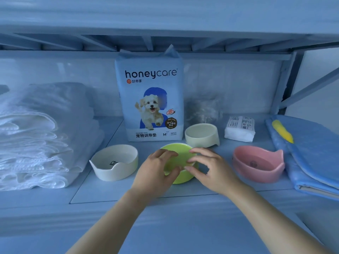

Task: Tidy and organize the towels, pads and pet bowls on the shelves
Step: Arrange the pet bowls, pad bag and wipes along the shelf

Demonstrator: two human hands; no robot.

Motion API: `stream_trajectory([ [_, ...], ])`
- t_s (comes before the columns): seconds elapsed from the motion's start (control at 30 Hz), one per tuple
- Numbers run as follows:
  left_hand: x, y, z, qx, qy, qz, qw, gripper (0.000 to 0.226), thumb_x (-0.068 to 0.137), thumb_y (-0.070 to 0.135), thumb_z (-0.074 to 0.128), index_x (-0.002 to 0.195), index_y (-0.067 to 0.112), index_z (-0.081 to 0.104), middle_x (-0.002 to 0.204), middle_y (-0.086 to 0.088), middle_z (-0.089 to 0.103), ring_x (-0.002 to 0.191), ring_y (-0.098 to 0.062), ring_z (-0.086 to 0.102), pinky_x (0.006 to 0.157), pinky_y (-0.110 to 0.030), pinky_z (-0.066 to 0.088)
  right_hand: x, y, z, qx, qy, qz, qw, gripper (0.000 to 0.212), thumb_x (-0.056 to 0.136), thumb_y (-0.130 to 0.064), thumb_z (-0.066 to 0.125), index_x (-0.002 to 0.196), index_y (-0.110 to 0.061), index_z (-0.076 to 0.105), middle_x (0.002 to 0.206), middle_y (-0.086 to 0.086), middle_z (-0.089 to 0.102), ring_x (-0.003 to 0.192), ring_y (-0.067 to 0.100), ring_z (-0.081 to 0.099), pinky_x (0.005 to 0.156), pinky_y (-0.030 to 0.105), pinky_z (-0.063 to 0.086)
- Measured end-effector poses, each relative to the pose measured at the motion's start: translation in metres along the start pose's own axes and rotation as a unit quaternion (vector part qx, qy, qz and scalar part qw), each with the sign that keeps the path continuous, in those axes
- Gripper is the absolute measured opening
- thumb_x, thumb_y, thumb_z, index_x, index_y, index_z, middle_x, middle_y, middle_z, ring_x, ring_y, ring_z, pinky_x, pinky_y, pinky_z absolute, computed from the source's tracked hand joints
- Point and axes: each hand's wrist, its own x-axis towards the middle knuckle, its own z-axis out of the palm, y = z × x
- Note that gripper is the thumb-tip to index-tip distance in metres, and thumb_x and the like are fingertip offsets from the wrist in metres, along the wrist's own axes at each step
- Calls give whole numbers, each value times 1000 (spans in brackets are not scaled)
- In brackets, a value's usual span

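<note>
Green bowl (177,155) rim gripped by left hand (156,171), right hand (211,167); shelf (183,208) gaps to white bowl (113,162), pink bowl (256,164).

The green bowl (183,156) sits between the white bowl (114,162) and the pink bowl (258,165). The pad pack (150,99) stands up behind.

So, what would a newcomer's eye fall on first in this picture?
First, the tall honeycare pack with its puppy picture, upright at the back middle of the shelf. In front of it, the left hand and right hand hold a bright green bowl. A pink bowl sits to the right, and a white folded stack fills the left side.
</note>
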Motion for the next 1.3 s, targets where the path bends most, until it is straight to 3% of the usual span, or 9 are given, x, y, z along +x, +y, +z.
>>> stream_trajectory([
  [0.13,-1,11,9,0,26,-19,999,36,80,44,49,107,26,64,108,11,59,92,-13,55,66,-13,36,-3,12,-6,21,-35,-21,999,35,77,-44,70,102,-20,70,124,-8,57,113,5,50,94,15,35],
  [0.23,-6,16,11,17,23,-2,1000,35,83,49,47,103,28,66,106,13,59,90,-12,57,73,-20,44,-2,20,-7,36,-42,-45,997,32,75,-35,73,102,-18,71,120,-4,61,114,11,52,98,24,40],
  [0.3,-13,19,11,12,21,-11,1000,41,79,54,47,105,27,65,107,13,56,90,-9,57,77,-26,48,-1,24,-5,50,-31,-61,996,31,73,-35,71,97,-17,72,114,-1,65,110,15,56,95,28,43],
  [0.47,-29,25,3,53,-1,-36,998,50,68,56,65,112,34,60,113,19,49,93,3,50,78,-18,44,1,27,-1,65,-2,-79,995,31,69,-40,70,90,-17,75,103,0,68,100,14,58,88,23,44],
  [0.63,-28,29,5,103,5,-36,994,47,71,41,76,115,34,61,121,19,55,104,-7,55,81,-30,51,-2,24,4,67,27,-95,993,31,67,-40,71,88,-18,75,97,-1,68,95,17,59,83,21,43],
  [0.8,-24,35,7,185,39,13,982,40,67,49,68,105,35,67,110,18,65,92,-9,65,64,-21,53,-6,26,-6,116,21,-73,990,37,65,-34,79,98,-17,73,108,-1,67,101,15,60,89,21,42],
  [0.97,-17,46,4,193,93,49,976,41,62,50,53,93,30,72,92,16,71,70,-8,68,44,-21,50,-8,29,-13,123,3,-62,990,52,66,-25,83,115,-20,65,128,-6,58,115,10,54,99,19,38],
  [1.2,-10,55,-4,187,130,19,973,40,60,47,54,92,29,70,82,13,71,56,-15,62,42,-21,46,0,29,-18,146,47,-74,985,53,67,-20,82,117,-16,64,128,-6,56,115,6,52,97,15,38],
  [1.3,-5,60,-11,192,139,-16,971,38,61,52,52,90,33,67,70,12,66,53,-15,54,44,-17,36,2,32,-18,136,56,-80,986,55,69,-20,81,120,-15,61,127,-6,55,113,4,49,95,15,39],
])
